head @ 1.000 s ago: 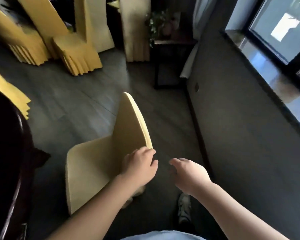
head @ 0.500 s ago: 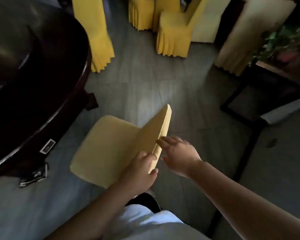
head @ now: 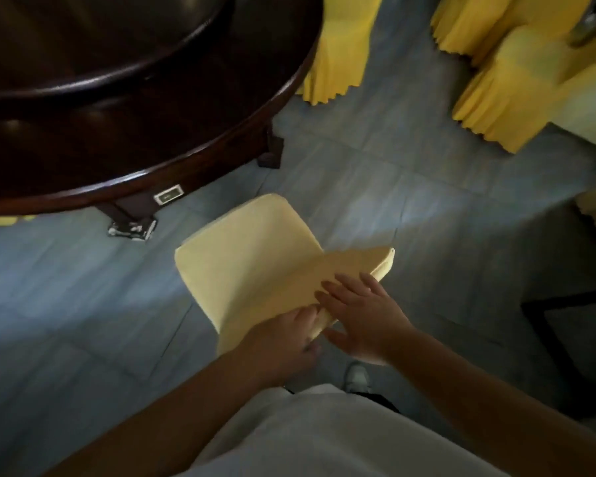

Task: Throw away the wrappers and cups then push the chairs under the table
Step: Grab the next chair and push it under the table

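Left hand (head: 283, 346) grips the pale chair (head: 248, 256) backrest; right hand (head: 362, 318) rests flat, fingers spread. Table leg (head: 131, 215) stands just ahead; yellow chairs (head: 338, 46) beyond.

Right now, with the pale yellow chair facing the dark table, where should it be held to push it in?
Grip the top edge of the pale yellow chair backrest, from behind. The backrest stands nearest the person and the seat points toward the dark table, so a push there should drive it straight under. The left hand already holds that edge; the right hand lies flat over it, fingers straight.
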